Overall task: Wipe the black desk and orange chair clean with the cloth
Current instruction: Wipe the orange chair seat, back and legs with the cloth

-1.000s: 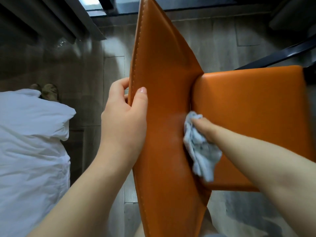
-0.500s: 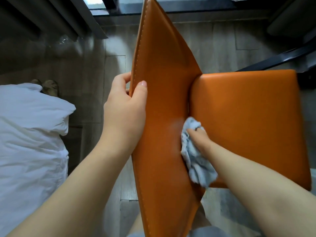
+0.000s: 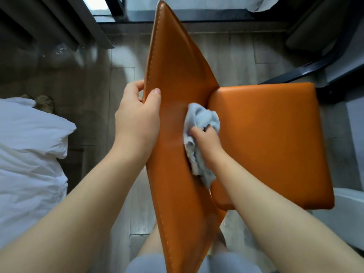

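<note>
I look straight down on the orange chair. Its tall backrest runs up the middle of the view and its seat spreads to the right. My left hand grips the backrest's left edge, thumb on the front face and fingers curled behind it. My right hand holds a crumpled light blue cloth and presses it on the backrest's front, just above where it meets the seat. Part of the cloth hangs down under my wrist. The black desk shows only as a dark bar at the upper right.
A bed with white bedding fills the left side, with a pair of slippers on the floor beyond it. Dark curtains hang at the top left by a window. A white object stands at the lower right. My legs are below the backrest.
My right hand has brought the cloth up the backrest from low near the seat joint and now bunches it higher. My left hand keeps its hold on the backrest's edge.
</note>
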### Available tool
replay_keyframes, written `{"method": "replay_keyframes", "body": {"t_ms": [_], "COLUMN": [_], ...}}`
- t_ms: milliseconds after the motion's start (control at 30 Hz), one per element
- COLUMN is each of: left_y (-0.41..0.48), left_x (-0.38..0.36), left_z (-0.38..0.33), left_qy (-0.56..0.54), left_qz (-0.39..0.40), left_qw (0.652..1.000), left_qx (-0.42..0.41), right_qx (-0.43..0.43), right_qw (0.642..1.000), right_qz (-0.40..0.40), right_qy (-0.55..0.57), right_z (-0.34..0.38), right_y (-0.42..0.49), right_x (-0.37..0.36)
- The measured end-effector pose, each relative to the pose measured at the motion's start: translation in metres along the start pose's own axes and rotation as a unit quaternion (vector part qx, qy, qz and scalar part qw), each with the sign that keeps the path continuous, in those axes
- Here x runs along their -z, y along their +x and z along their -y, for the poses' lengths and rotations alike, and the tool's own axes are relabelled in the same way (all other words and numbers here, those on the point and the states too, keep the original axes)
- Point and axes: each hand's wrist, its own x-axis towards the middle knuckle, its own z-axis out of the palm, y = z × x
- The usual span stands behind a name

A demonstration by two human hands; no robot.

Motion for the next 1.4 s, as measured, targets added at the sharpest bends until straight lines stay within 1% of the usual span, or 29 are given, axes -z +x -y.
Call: {"method": "replay_keyframes", "body": {"t_ms": [67, 100, 133, 167, 267, 300, 367, 467, 500, 567, 600, 633, 667, 700, 733, 767, 800, 900, 967, 1000, 1033, 1067, 1133, 1167, 1200, 1233, 1333, 1367, 1400], "left_y": [-0.001, -0.002, -0.004, -0.005, -0.01, -0.01, -0.01, -0.011, -0.015, -0.034, -0.047, -0.064, -0.081, -0.097, -0.11, -0.122, -0.13, -0.148, -0.159, -0.164, -0.169, -0.172, -0.179, -0.181, -0.182, -0.181, -0.175, -0.174, -0.174], "left_x": [0.0, 0.0, -0.001, -0.001, -0.002, -0.001, 0.0, 0.003, 0.005, 0.008, 0.009, 0.009, 0.008, 0.006, 0.004, 0.0, -0.002, -0.005, -0.005, -0.006, -0.007, -0.008, -0.008, -0.009, -0.009, -0.01, -0.006, -0.004, -0.003], "left_z": [-0.001, -0.001, -0.002, -0.002, -0.002, -0.002, -0.005, -0.009, -0.009, -0.003, 0.003, 0.01, 0.017, 0.022, 0.025, 0.027, 0.028, 0.031, 0.032, 0.032, 0.032, 0.032, 0.034, 0.032, 0.031, 0.031, 0.034, 0.036, 0.037], "left_qy": [-0.009, -0.014, -0.019, -0.022, -0.026, -0.023, -0.018, -0.013, -0.017, -0.051, -0.064, -0.065, -0.063, -0.064, -0.066, -0.066, -0.066, -0.057, -0.124, -0.163, -0.174, -0.145, -0.09, -0.085, -0.083, -0.077, -0.092, -0.099, -0.101], "left_qz": [0.001, 0.004, 0.008, 0.011, 0.024, 0.025, 0.024, 0.016, 0.015, 0.03, 0.038, 0.043, 0.045, 0.045, 0.041, 0.029, 0.009, -0.031, -0.016, -0.011, -0.01, -0.021, -0.057, -0.066, -0.073, -0.076, -0.057, -0.045, -0.043], "left_qw": [1.0, 1.0, 1.0, 1.0, 0.999, 0.999, 1.0, 1.0, 1.0, 0.997, 0.995, 0.994, 0.993, 0.993, 0.992, 0.992, 0.992, 0.992, 0.983, 0.975, 0.972, 0.978, 0.987, 0.987, 0.987, 0.988, 0.99, 0.99, 0.99], "left_qx": [0.004, 0.005, 0.005, 0.005, 0.0, -0.001, -0.002, 0.01, 0.018, 0.053, 0.069, 0.08, 0.088, 0.092, 0.097, 0.101, 0.102, 0.106, 0.132, 0.152, 0.159, 0.149, 0.124, 0.119, 0.113, 0.107, 0.096, 0.094, 0.092], "right_qx": [0.081, 0.102, 0.087, 0.054, -0.185, -0.219, -0.17, 0.029, 0.113, 0.265, 0.291, 0.263, 0.181, 0.067, -0.031, -0.077, -0.061, 0.105, 0.235, 0.275, 0.283, 0.247, 0.092, 0.03, 0.018, 0.051, 0.211, 0.243, 0.241], "right_qw": [0.996, 0.995, 0.996, 0.997, 0.975, 0.967, 0.972, 0.991, 0.987, 0.957, 0.949, 0.956, 0.973, 0.986, 0.985, 0.982, 0.983, 0.991, 0.97, 0.959, 0.957, 0.967, 0.988, 0.986, 0.984, 0.985, 0.977, 0.969, 0.968], "right_qz": [0.012, 0.003, -0.008, -0.013, -0.018, -0.016, -0.033, -0.058, -0.079, -0.106, -0.103, -0.098, -0.082, -0.046, -0.013, 0.011, 0.012, -0.028, -0.06, -0.066, -0.066, -0.054, 0.014, 0.041, 0.05, 0.04, -0.026, -0.05, -0.065], "right_qy": [0.024, 0.02, -0.006, -0.046, -0.121, -0.13, -0.161, -0.118, -0.084, -0.053, -0.066, -0.083, -0.117, -0.148, -0.167, -0.17, -0.171, -0.082, -0.019, -0.021, -0.025, -0.039, -0.123, -0.156, -0.171, -0.16, -0.03, 0.011, 0.029], "right_z": [0.011, 0.002, -0.017, -0.041, -0.101, -0.104, -0.081, -0.014, 0.004, 0.016, 0.007, -0.008, -0.027, -0.043, -0.056, -0.067, -0.071, -0.057, -0.043, -0.04, -0.04, -0.041, -0.046, -0.047, -0.048, -0.048, -0.041, -0.043, -0.045], "right_y": [-0.032, -0.051, -0.07, -0.087, -0.121, -0.124, -0.12, -0.127, -0.136, -0.158, -0.166, -0.168, -0.166, -0.163, -0.162, -0.164, -0.168, -0.197, -0.222, -0.228, -0.228, -0.221, -0.204, -0.194, -0.19, -0.193, -0.219, -0.225, -0.224], "right_x": [0.002, 0.001, 0.003, 0.008, 0.03, 0.032, 0.024, -0.002, -0.008, -0.012, -0.01, -0.003, 0.006, 0.017, 0.027, 0.033, 0.036, 0.022, 0.014, 0.013, 0.014, 0.018, 0.03, 0.035, 0.037, 0.034, 0.009, 0.004, 0.005]}}
